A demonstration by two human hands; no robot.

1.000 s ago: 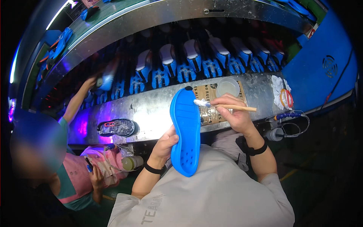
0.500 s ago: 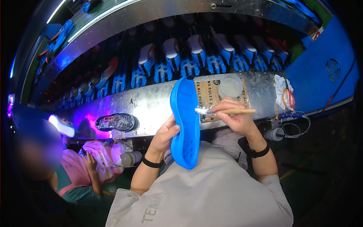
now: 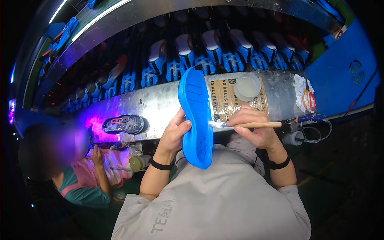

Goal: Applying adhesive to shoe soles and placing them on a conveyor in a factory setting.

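My left hand [image 3: 175, 131] grips a blue shoe sole [image 3: 197, 120] by its left side, thumb over the rim. The sole is held lengthwise in front of my chest, its hollow inner face showing. My right hand [image 3: 258, 134] is closed round a brush with a wooden handle [image 3: 269, 125]. The brush's white bristles [image 3: 217, 124] meet the sole's right edge about midway along. Just beyond my right hand, a translucent cup of pale liquid [image 3: 247, 87] stands on a taped piece of cardboard [image 3: 218, 96].
A dark sole [image 3: 124, 124] lies on the metal bench [image 3: 162, 104] to the left. White cloth with orange bands [image 3: 304, 96] is at the right. Several blue-and-white shoes [image 3: 211, 48] sit on racks behind. Another person [image 3: 86, 180] works at my left.
The sole has moved slightly away from me. The brush tip has shifted toward me along its right edge. The person at left has leaned nearer the bench.
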